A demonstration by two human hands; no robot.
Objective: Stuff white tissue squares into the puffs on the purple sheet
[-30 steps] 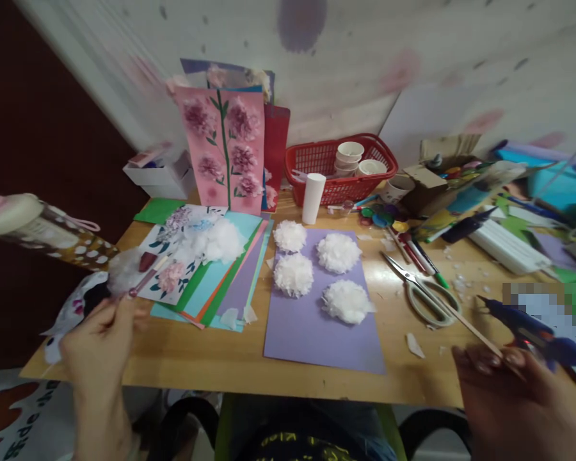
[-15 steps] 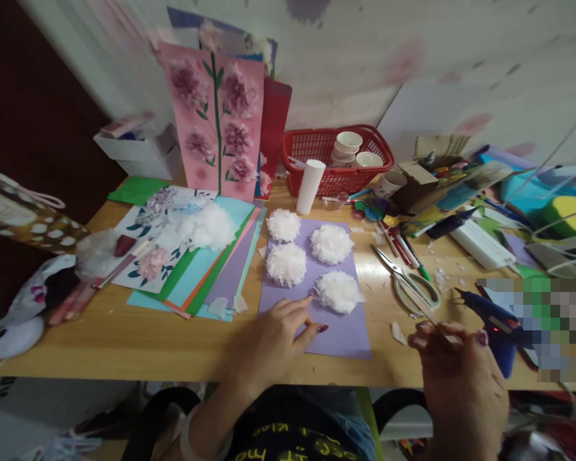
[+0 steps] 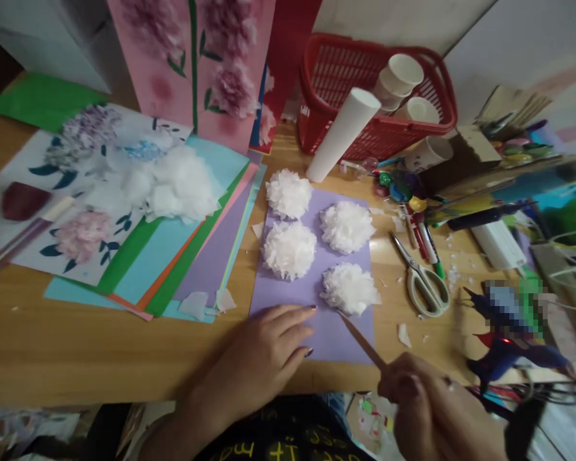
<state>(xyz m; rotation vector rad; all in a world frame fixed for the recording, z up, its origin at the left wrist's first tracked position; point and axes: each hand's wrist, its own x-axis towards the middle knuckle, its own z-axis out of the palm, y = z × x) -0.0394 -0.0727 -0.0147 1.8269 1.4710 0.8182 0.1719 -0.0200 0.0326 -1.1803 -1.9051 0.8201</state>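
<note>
My left hand (image 3: pixel 273 349) lies flat on the lower left of a purple sheet (image 3: pixel 317 333), its fingers stretched and slightly apart. Between the fingers of my right hand (image 3: pixel 427 397) is a slim brown pencil (image 3: pixel 365 342). Its dark tip points at the sheet, just below the lower right white paper flower (image 3: pixel 349 288); whether it touches the paper I cannot tell. Other ruffled white paper flowers sit on the sheet: one at upper left (image 3: pixel 288 194), one below it (image 3: pixel 289 250) and one at upper right (image 3: pixel 346 227).
Scissors (image 3: pixel 427 288) and a blurred blue glue gun (image 3: pixel 504 358) lie to the right. Behind stand a white paper roll (image 3: pixel 343 134) and a red basket (image 3: pixel 317 70) holding paper cups (image 3: pixel 403 73). Coloured sheets (image 3: pixel 211 262) with white tissue (image 3: pixel 182 186) are at left.
My right hand has brought the pencil leftward, from beside the glue gun to over the purple sheet. My left hand has flattened onto the sheet. The view has tilted down and moved closer.
</note>
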